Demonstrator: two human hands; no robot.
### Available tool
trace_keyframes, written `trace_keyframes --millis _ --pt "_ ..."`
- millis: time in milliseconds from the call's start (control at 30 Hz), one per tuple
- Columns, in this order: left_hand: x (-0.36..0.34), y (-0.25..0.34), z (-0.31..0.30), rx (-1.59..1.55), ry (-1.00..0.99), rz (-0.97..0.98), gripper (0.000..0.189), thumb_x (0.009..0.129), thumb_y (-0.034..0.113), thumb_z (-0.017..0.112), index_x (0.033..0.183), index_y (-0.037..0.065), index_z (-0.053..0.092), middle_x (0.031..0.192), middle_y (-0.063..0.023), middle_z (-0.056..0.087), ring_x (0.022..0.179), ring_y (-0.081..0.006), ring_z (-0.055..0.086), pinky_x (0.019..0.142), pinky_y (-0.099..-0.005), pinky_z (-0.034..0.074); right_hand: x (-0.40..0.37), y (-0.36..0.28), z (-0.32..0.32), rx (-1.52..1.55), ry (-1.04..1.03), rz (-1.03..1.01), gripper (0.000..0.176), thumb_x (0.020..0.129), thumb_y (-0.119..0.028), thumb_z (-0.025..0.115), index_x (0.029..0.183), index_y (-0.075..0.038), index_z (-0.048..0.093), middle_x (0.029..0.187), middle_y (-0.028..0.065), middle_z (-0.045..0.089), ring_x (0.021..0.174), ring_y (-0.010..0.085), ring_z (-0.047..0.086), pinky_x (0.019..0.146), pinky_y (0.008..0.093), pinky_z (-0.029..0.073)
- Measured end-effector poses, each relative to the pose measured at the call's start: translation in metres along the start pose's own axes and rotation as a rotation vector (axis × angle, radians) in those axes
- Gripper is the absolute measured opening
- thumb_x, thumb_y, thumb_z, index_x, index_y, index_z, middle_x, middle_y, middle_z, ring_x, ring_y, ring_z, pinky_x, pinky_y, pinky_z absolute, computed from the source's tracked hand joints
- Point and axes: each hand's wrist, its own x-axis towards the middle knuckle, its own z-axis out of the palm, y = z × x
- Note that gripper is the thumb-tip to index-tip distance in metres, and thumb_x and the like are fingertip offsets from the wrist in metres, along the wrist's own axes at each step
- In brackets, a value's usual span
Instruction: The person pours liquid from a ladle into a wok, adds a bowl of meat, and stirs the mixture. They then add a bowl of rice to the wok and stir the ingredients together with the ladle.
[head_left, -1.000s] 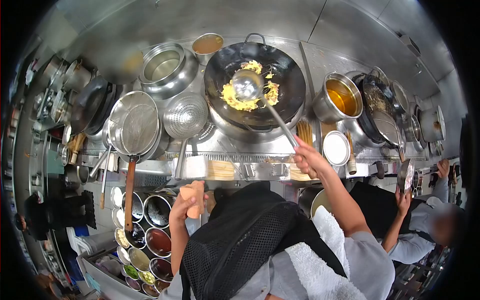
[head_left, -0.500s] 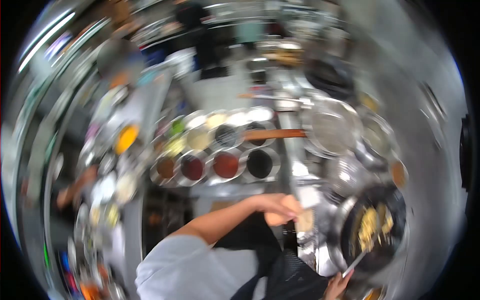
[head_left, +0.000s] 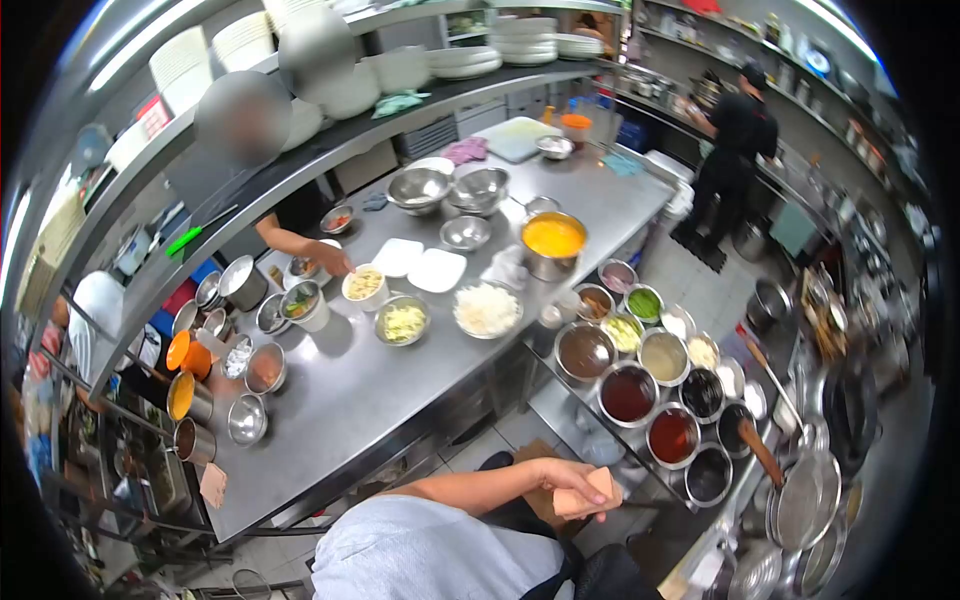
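My left hand (head_left: 577, 488) is closed around a folded peach-coloured cloth (head_left: 590, 494), held in front of my body above the floor. Just beyond it, metal pots of sauces and seasonings stand close together. The nearest are a pot of red sauce (head_left: 673, 437), one of dark red liquid (head_left: 629, 393) and one of black liquid (head_left: 708, 474). My right hand is out of view, and so is the wok.
A long steel table (head_left: 340, 420) carries bowls, including shredded white food (head_left: 487, 309) and a pot of yellow liquid (head_left: 553, 240). A co-worker's hand (head_left: 330, 257) reaches over it. Strainers (head_left: 805, 497) lie at right. Another person (head_left: 735, 150) stands at the back.
My view has swung left, from the stove to the long table. The wok with yellow food and my right hand on its utensil have left view. My left hand still holds the cloth.
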Motion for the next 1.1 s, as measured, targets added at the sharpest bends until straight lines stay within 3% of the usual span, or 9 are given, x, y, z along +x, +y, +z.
trace_keyframes --millis 200,400,767,1100 --pt "-0.1 0.065 -0.084 0.118 0.068 0.16 0.054 0.085 0.038 0.082 0.119 0.0 0.063 0.104 -0.0098 0.075 0.08 -0.0154 0.069 0.065 -0.0281 0.057 0.012 -0.093 0.179 -0.026 -0.261 -0.07 0.054 0.096 -0.024 0.071 0.134 0.01 0.053 0.12 0.03 0.061 0.105 0.0396 0.061 0.093 0.0476 0.051" --pt "-0.192 0.085 -0.145 0.08 0.142 0.223 0.051 0.086 0.036 0.082 0.116 -0.001 0.064 0.105 -0.0112 0.074 0.08 -0.0154 0.069 0.065 -0.0296 0.058 0.006 -0.139 0.267 -0.071 -0.396 -0.087 0.055 0.096 -0.024 0.071 0.135 0.01 0.052 0.121 0.0295 0.061 0.106 0.0388 0.061 0.094 0.0473 0.05" --pt "-0.23 0.078 -0.165 0.022 0.134 0.186 0.051 0.087 0.035 0.081 0.119 -0.001 0.064 0.104 -0.0086 0.075 0.081 -0.015 0.07 0.066 -0.0284 0.058 -0.007 -0.15 0.266 -0.127 -0.415 -0.051 0.057 0.096 -0.023 0.072 0.137 0.009 0.05 0.122 0.0286 0.06 0.107 0.0372 0.06 0.095 0.0467 0.05" --pt "-0.138 0.098 -0.155 0.11 -0.083 0.07 0.045 0.085 0.033 0.083 0.112 0.001 0.069 0.108 -0.0109 0.075 0.083 -0.0161 0.07 0.072 -0.0301 0.057 -0.027 -0.102 0.178 -0.127 -0.28 0.072 0.059 0.095 -0.023 0.072 0.139 0.009 0.049 0.123 0.0278 0.06 0.109 0.0358 0.059 0.095 0.0462 0.049"
